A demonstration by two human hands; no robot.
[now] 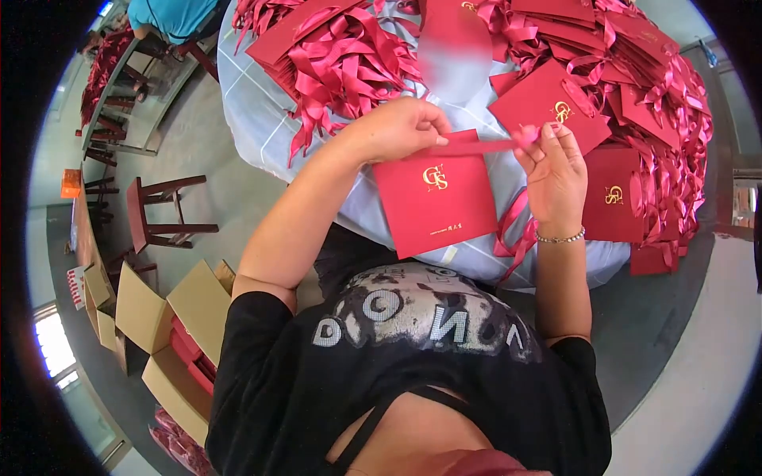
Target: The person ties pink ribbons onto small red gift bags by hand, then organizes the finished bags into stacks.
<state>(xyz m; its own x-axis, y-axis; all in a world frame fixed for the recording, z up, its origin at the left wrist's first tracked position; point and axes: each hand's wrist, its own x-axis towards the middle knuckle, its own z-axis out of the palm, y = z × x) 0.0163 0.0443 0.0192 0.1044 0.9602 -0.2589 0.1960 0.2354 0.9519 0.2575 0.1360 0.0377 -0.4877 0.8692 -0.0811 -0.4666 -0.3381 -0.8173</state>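
A square red card sleeve (436, 206) with gold lettering lies on the cloth in front of me, slightly tilted. My left hand (405, 128) rests at its top edge, fingers curled, with thumb and fingers closed on a red ribbon (480, 147). That ribbon runs taut to the right across the top of the sleeve. At its other end my right hand (553, 170) pinches the ribbon between thumb and fingers, palm turned up, just right of the sleeve. A loose ribbon tail (516, 230) hangs beside the sleeve's right edge.
The round table's pale checked cloth (262, 119) carries heaps of ribboned red sleeves (349, 67) at the back left and right (667, 159). On the floor stand a stool (163, 210) and an open carton (163, 373) with red items. A person in blue (171, 17) sits far left.
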